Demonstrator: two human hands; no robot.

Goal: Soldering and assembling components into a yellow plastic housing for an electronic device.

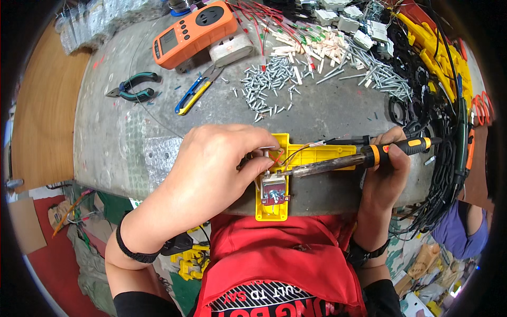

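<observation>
My right hand (388, 174) grips a soldering iron (393, 152) by its black and orange handle. The iron's metal shaft points left, its tip beside a small metal-framed switch part (274, 191). That part sits in a yellow plastic tool housing (319, 157) at the table's near edge. Over the housing, my left hand (227, 153) pinches a thin wire between thumb and forefinger. A red wire (277, 155) shows by those fingertips, though the exact contact is partly hidden. Grey solder-like wire (158, 120) runs from the upper left toward my left hand.
Pliers (138, 89), blue-yellow snips (196, 92) and an orange meter (195, 33) lie beyond my left hand. Screws (266, 84) are heaped centrally, with long bolts (377, 71) farther right. Black cables (446, 164) and yellow housings (430, 47) crowd the right edge. Someone's purple sleeve (462, 230) shows lower right.
</observation>
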